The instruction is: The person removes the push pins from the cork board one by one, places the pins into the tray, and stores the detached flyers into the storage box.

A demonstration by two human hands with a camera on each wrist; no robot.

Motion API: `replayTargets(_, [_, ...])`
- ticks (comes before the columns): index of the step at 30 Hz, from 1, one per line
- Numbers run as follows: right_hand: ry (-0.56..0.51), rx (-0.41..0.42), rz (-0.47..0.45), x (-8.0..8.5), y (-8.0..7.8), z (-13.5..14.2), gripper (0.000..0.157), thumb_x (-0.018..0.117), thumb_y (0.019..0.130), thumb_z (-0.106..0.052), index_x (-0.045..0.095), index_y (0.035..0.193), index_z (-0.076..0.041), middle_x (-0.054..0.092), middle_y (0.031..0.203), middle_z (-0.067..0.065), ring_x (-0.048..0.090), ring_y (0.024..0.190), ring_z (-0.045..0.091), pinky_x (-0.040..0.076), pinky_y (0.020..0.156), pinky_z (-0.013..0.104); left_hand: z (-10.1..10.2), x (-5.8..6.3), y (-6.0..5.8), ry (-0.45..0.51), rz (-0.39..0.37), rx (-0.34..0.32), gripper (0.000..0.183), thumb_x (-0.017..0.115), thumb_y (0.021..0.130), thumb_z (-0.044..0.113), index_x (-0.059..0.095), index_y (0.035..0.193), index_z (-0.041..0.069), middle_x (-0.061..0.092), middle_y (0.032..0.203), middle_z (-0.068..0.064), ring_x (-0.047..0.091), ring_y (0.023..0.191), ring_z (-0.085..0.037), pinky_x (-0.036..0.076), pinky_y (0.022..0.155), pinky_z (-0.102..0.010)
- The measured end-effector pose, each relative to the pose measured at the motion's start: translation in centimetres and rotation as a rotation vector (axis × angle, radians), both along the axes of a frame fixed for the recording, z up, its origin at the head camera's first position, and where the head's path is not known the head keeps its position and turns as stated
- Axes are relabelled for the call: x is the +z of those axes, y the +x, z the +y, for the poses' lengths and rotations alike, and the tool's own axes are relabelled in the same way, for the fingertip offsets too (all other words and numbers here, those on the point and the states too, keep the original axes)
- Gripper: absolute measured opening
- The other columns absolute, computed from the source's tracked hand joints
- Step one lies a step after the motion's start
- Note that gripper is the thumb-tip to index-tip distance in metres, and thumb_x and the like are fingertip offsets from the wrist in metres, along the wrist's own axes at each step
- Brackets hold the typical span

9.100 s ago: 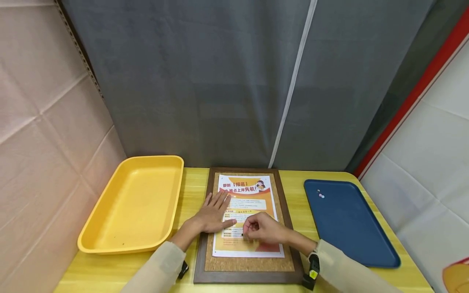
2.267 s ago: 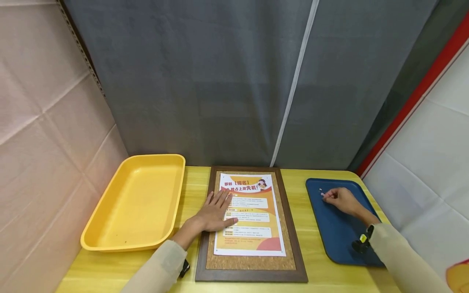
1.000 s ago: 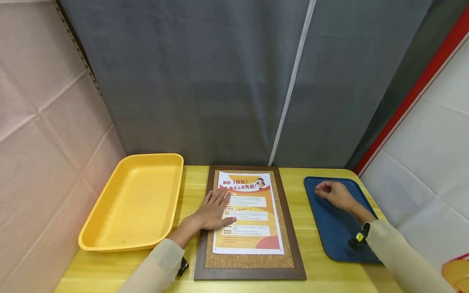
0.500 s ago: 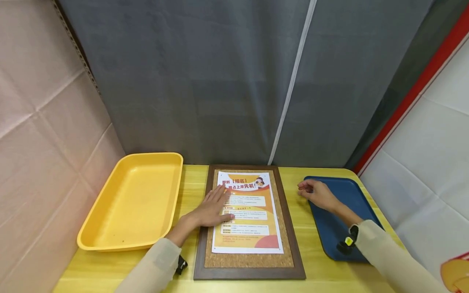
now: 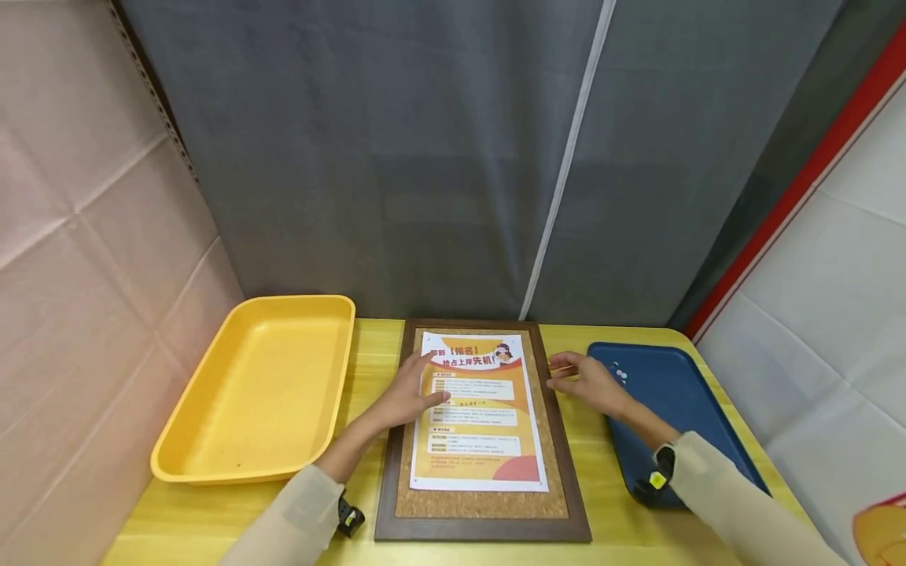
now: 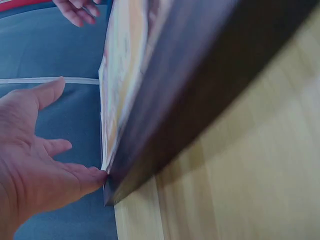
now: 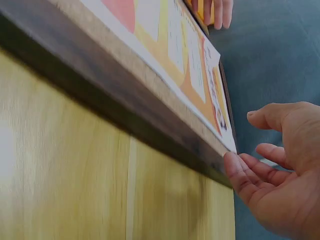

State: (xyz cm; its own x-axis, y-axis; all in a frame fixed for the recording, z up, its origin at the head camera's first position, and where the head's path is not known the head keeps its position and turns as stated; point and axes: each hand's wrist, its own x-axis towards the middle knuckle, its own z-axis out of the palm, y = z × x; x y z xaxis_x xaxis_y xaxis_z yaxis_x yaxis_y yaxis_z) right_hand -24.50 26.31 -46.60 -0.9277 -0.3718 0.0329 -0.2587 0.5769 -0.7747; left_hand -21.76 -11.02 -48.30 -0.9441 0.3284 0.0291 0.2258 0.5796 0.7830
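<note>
A printed orange and white poster (image 5: 476, 472) lies on a cork board (image 5: 481, 507) with a dark wooden frame (image 5: 488, 531); tiny dots show at its corners. My left hand (image 5: 405, 397) hovers over the board's left side, thumb and fingers spread, holding nothing. Beside the frame's right edge is my right hand (image 5: 589, 383), its fingers loosely bent with nothing between them. Both wrist views show the left palm (image 6: 30, 165) and the right palm (image 7: 295, 185) facing the frame, fingertips close to its sides. Several small pale round pieces (image 5: 620, 376) lie on the blue tray (image 5: 683, 385).
A deep yellow tray (image 5: 343, 377) stands left of the board, with a few dark specks inside. The yellow wood-grain table (image 5: 375, 346) ends at a grey curtain (image 5: 425, 196). White panels (image 5: 835, 314) close off the right side.
My right hand went from the poster to the blue tray, then left to the frame's right edge, its fingers loosening. My left hand lifted off the poster and drew toward the frame's left edge.
</note>
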Motion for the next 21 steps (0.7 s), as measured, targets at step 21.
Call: replayTargets(21, [-0.006,-0.085,-0.138,-0.2,1.6,-4.4,0.058,0.074,0.099,-0.008,0.049,0.147,0.014,0.062,0.138,0.031,0.061,0.127,0.046,0.059,0.097,0.046,0.3,0.9,0.1,0.338,-0.370,0.092,0.089,0.080,0.097,0.026,0.029,0.169,0.013,0.019,0.176,-0.016,0.010,0.162,-0.044,0.022,0.123,-0.070])
